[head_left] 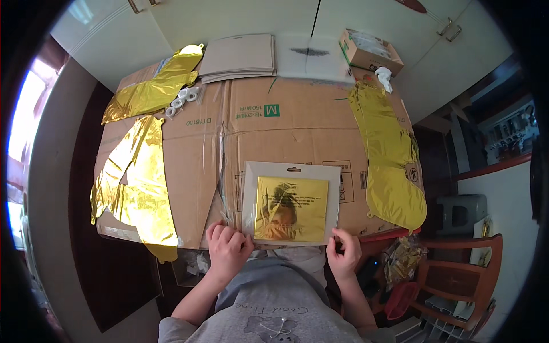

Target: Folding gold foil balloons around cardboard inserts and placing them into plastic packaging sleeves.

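A flat clear-bagged package (249, 188) lies at the near edge of the cardboard, with a folded gold foil balloon (311, 220) against a pale backing card that has a hanging slot at the top. My left hand (230, 247) is closed at its lower left corner, fingers curled, the fingertips partly hidden. At the lower right corner, my right hand (345, 252) pinches the edge between thumb and forefinger. Flat gold foil balloons lie to either side: one at the near left (146, 183), another at the far left (154, 83), and one on the right (389, 166).
A stack of pale cards (237, 54) lies at the back beside a clear plastic sheet (314, 57). An open carton (372, 54) stands at the far right. White ribbon rolls (182, 100) sit at the left. A wooden chair (457, 280) is at the lower right.
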`<state>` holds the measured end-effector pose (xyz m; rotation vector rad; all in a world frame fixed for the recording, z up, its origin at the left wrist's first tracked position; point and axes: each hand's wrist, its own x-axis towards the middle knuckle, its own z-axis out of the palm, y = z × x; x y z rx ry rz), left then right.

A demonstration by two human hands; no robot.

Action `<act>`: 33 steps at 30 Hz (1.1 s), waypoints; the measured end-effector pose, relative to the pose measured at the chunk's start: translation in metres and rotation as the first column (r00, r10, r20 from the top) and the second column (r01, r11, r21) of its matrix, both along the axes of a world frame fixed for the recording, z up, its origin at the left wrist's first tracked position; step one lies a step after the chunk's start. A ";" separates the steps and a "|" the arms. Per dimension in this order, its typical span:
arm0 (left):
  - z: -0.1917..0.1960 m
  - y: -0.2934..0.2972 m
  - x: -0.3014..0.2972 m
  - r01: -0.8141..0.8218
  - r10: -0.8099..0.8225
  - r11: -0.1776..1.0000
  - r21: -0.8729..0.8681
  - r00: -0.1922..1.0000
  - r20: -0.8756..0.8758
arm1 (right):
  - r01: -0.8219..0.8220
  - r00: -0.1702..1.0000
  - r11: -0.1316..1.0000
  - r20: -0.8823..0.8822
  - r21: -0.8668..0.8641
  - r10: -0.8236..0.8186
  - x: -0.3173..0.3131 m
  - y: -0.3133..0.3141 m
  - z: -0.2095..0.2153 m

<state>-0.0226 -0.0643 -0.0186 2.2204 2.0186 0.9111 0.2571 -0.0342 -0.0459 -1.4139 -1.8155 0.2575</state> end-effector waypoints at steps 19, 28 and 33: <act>-0.005 -0.021 0.021 0.246 -0.291 0.949 -0.197 0.924 -0.250 | -0.189 0.865 0.981 0.464 -0.051 0.191 0.001 -0.012 0.025; 0.009 -0.018 -0.004 0.056 -0.081 0.983 -0.177 0.987 -0.139 | -0.261 0.965 0.959 -0.055 -0.113 0.256 0.019 0.003 0.015; 0.029 0.021 -0.011 -0.033 0.108 0.944 -0.328 0.971 0.213 | -0.388 0.758 0.832 -0.651 -0.396 0.044 0.015 0.023 0.019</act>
